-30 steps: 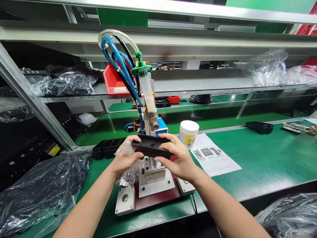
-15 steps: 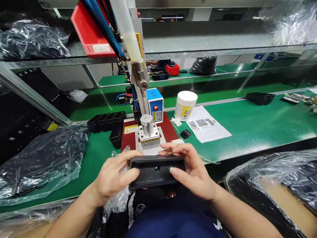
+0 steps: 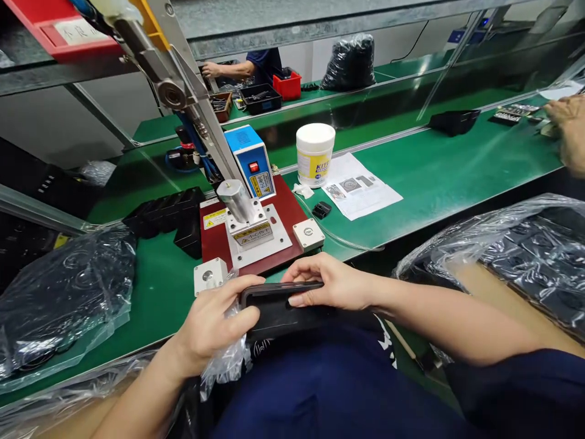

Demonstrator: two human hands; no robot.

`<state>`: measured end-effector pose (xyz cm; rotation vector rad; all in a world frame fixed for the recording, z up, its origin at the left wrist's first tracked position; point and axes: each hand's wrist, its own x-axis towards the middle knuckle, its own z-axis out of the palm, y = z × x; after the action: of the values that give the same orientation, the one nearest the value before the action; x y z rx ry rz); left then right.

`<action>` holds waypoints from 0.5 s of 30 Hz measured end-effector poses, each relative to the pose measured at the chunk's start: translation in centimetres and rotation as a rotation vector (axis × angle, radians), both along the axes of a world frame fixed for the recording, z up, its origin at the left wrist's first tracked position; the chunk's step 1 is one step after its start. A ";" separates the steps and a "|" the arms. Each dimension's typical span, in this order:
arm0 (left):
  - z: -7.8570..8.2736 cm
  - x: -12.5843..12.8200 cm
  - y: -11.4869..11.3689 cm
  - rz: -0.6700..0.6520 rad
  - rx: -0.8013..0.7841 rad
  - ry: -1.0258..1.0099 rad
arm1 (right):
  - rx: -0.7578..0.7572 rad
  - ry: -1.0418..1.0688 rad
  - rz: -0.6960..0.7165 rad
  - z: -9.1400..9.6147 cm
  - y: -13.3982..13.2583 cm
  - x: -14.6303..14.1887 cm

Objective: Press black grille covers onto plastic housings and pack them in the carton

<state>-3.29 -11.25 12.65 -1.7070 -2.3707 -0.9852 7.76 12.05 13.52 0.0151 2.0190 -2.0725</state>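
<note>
Between both hands, in front of my body, is a black rectangular plastic housing [image 3: 278, 320] with a raised rim and a hollow inside. My left hand [image 3: 214, 323] grips its left end, thumb inside the rim and fingers over the top edge. A crumpled clear plastic bag [image 3: 231, 360] hangs beneath that hand. My right hand [image 3: 326, 283] pinches the top rim toward its right side, thumb on the inner face and fingers behind. Just beyond the hands stands a press with a metal head [image 3: 240, 201] on a dark red base [image 3: 292, 210].
White button boxes [image 3: 308, 235] flank the press front. A blue control box [image 3: 249, 158], white tub [image 3: 315, 155], printed sheet [image 3: 365, 195] and small black part [image 3: 321, 210] stand behind. Bagged parts [image 3: 68, 292] lie left. Another person's hand [image 3: 567, 128] is at far right.
My right hand has slid left along the housing's top rim, and the housing tilts so less of its inside shows. The view has shifted down and right. Another person's hand has appeared at right.
</note>
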 end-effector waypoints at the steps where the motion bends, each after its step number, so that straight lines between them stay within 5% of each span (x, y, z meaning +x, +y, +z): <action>1: -0.3 0.1 0.1 -0.035 0.013 0.030 | -0.027 -0.031 -0.020 -0.5 -0.2 0.2; 6: -1.7 -0.2 1.0 -0.199 0.212 0.023 | -0.117 -0.071 -0.163 -2.2 -0.6 1.1; 11: -3.1 3.1 2.3 0.361 0.506 -0.592 | -0.052 0.229 -0.455 -3.7 -1.9 1.7; 15: -4.6 6.8 3.6 0.377 0.476 -1.072 | 0.150 0.491 -0.607 -5.6 -3.6 2.7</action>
<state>3.52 -7.65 8.05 -0.5302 -2.3855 -2.5178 10.43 8.42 7.94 0.1845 2.7326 -2.4445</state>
